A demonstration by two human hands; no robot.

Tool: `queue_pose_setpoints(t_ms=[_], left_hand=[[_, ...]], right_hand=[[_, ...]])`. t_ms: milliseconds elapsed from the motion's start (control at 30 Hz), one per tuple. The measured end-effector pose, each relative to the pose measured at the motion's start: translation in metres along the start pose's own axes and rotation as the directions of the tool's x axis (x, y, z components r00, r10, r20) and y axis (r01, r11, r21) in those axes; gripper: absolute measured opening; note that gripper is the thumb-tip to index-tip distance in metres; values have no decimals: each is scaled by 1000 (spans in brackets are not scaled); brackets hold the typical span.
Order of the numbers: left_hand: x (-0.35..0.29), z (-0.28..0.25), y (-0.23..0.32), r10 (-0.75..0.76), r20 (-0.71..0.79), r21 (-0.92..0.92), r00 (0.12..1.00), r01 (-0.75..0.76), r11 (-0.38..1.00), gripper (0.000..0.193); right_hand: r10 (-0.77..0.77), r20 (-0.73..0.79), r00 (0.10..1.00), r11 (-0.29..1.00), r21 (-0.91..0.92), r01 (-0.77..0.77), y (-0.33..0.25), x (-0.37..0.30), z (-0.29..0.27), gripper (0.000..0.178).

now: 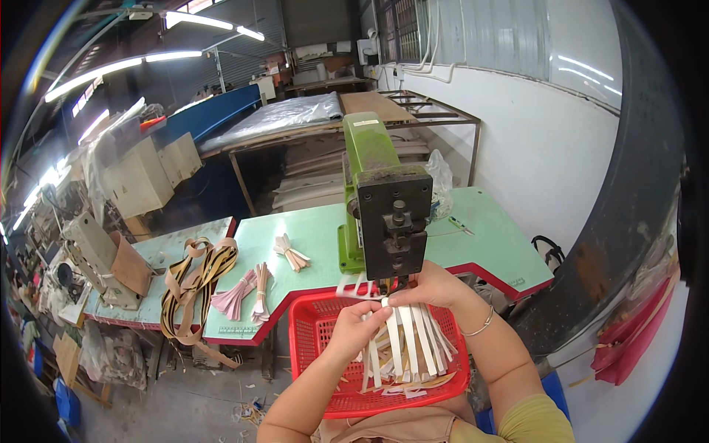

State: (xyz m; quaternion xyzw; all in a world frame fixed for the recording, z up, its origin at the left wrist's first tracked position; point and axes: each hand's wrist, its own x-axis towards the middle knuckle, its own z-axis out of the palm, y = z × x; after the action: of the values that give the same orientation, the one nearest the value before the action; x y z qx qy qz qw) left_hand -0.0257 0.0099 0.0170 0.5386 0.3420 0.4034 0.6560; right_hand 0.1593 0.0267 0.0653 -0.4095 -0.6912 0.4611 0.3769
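A green machine with a black front head stands on a pale green table. Just under its head, my right hand pinches the top ends of a fan of pale strips that hang down over a red plastic basket. My left hand grips one pale strip beside the fan, over the basket. More cut strips lie inside the basket. A bracelet is on my right wrist.
Bundles of pink and pale strips and a small tied bundle lie on the table's left part. Striped webbing hangs over its edge. A sewing machine stands far left. White wall on the right, scraps on the floor.
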Motion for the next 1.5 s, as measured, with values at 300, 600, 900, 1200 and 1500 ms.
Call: queue_pose_setpoints(t_ms=[300,600,900,1200,1500], left_hand=[[-4,16,-13,95,-175,-89,980,-112,990,15],[-1,20,-14,80,-150,-199,985,-110,974,14],[-3,27,-19,130,-249,-166,960,-175,971,16],[-2,32,-18,145,-245,-212,959,-199,957,17],[-4,33,-14,132,-248,-202,960,-184,962,16]], right_hand=[[476,-268,838,849,389,-358,74,-47,27,53],[90,253,963,23,966,-256,107,-59,55,53],[211,-536,817,866,490,98,37,-71,43,16],[-544,-567,618,807,-556,201,15,-57,23,20],[-550,-433,714,743,-645,180,2,-45,10,20]])
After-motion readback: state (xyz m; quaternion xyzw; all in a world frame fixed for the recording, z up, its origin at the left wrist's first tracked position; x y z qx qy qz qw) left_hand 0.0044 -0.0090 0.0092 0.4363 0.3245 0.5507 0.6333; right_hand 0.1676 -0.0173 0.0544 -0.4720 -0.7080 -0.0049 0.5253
